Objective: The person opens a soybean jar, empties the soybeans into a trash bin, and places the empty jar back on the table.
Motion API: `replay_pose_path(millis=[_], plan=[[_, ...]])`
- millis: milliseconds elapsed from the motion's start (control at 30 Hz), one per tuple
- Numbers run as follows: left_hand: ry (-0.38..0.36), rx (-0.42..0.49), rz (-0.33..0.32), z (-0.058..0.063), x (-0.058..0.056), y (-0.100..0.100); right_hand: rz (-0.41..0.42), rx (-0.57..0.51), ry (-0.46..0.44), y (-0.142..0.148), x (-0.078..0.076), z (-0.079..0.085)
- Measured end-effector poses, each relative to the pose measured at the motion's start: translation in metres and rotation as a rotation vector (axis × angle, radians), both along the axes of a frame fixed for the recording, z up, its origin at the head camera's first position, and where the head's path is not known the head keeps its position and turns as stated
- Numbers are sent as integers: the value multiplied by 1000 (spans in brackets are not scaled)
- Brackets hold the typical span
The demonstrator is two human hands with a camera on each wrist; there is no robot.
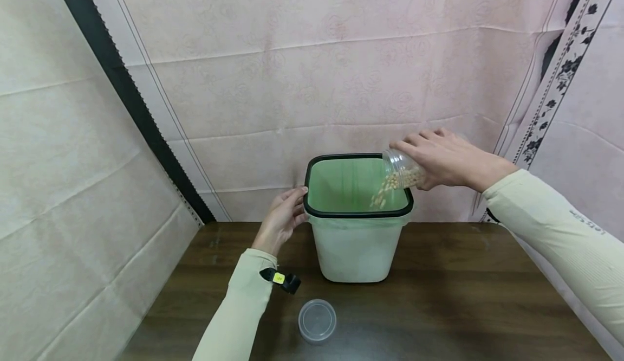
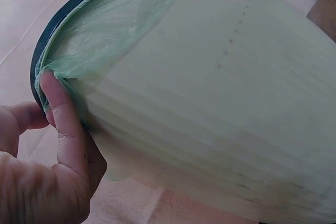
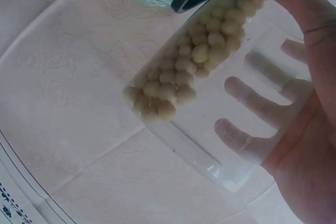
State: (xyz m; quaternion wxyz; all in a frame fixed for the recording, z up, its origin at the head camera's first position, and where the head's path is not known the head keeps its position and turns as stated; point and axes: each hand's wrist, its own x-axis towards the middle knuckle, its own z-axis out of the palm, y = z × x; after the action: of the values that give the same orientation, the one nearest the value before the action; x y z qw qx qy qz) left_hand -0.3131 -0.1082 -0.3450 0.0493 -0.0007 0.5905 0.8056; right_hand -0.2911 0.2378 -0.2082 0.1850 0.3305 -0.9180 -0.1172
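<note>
A pale trash bin (image 1: 358, 250) with a black rim and a green plastic liner (image 2: 121, 30) stands upright on the table. My left hand (image 1: 281, 217) pinches the rim on the bin's left side, fingertips against the liner's edge. My right hand (image 1: 443, 160) grips a clear plastic jar (image 3: 215, 158) over the right side of the rim. The jar is tilted, its mouth towards the bin. Round pale yellow beans, likely soybeans (image 3: 205, 51), lie along its lower side, and several fall from the mouth into the bin. The bin's bottom inside is hidden.
A round clear lid (image 1: 317, 321) lies on the dark wooden table (image 1: 448, 285) in front of the bin. Pale patterned cloth (image 1: 341, 90) hangs behind the table and at both sides.
</note>
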Motion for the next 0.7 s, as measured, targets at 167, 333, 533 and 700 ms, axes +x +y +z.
replay_pose_path(millis=[167, 333, 533, 700], plan=[[-3, 4, -3, 0, -1, 0, -1, 3, -4, -1, 0, 0], [-6, 3, -1, 0, -1, -1, 1, 5, -6, -2, 0, -1], [-11, -5, -5, 0, 0, -1, 1, 11, -13, -1, 1, -2], [-8, 8, -7, 0, 0, -1, 26, 23, 25, -2, 2, -1]])
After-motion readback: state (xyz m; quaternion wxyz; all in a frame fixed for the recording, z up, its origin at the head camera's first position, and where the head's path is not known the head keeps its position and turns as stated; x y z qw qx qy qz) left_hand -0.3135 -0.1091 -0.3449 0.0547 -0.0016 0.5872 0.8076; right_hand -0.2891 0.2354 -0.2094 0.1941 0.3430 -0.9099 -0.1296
